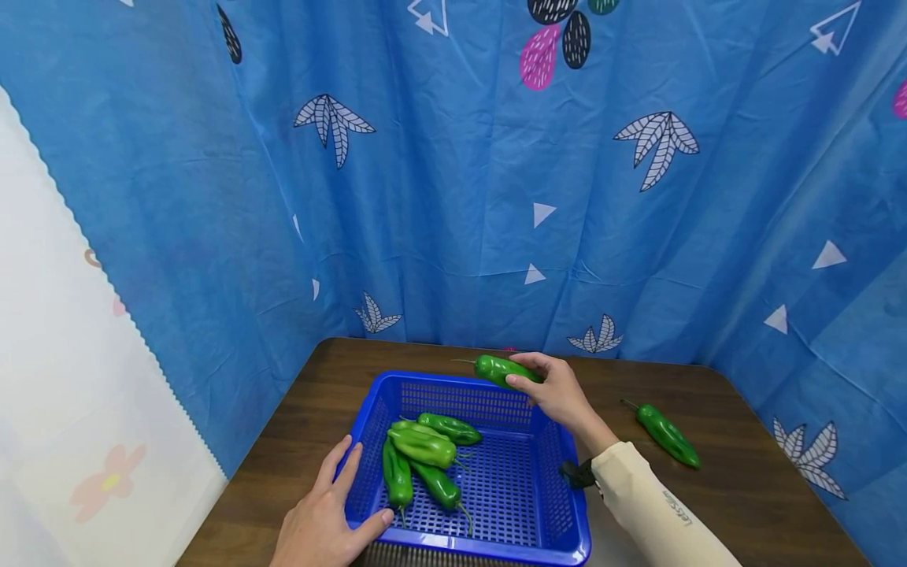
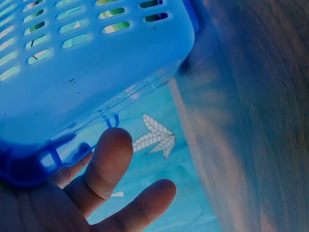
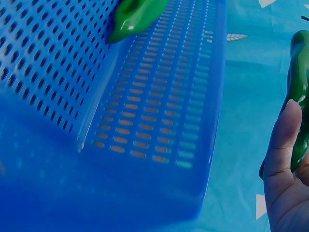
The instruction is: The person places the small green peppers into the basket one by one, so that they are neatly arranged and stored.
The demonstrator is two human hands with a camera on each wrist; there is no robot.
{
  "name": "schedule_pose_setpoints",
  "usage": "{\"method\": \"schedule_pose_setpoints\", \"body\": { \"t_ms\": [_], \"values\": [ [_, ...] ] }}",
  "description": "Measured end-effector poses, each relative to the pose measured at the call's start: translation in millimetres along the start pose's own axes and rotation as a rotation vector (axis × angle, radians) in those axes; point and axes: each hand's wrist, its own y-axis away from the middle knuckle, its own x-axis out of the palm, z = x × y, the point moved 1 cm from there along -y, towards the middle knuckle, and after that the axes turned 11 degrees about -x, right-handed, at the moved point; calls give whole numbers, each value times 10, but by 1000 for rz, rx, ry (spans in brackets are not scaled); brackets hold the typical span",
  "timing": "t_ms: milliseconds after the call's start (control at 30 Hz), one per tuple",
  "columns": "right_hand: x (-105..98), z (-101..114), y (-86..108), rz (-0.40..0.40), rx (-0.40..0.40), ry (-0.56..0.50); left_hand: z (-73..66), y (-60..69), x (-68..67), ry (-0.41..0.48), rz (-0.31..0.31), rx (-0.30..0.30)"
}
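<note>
In the head view my right hand (image 1: 556, 390) pinches a green pepper (image 1: 496, 368) between thumb and fingers, above the far rim of a blue plastic basket (image 1: 584, 535). The pepper's thin stem points left; in the right wrist view the same pepper (image 3: 300, 82) shows at the right edge. Several green peppers (image 1: 423, 447) lie in the left half of the basket. My left hand (image 1: 322, 512) rests at the basket's near left corner, its thumb by the near rim and its fingers spread along the left side. In the left wrist view, two fingertips stand off the basket wall.
Another green pepper (image 1: 668, 435) lies on the brown wooden table (image 1: 744, 492), right of the basket. A blue patterned curtain (image 1: 453, 197) hangs behind the table and along its sides. White cloth (image 1: 71, 354) covers the far left.
</note>
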Motion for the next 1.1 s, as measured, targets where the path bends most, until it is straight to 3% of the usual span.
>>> {"method": "schedule_pose_setpoints", "body": {
  "t_ms": [1100],
  "values": [
    [715, 111, -182, 11, 62, -134, -5, 24, -4, -26, -6, 2]
  ]
}}
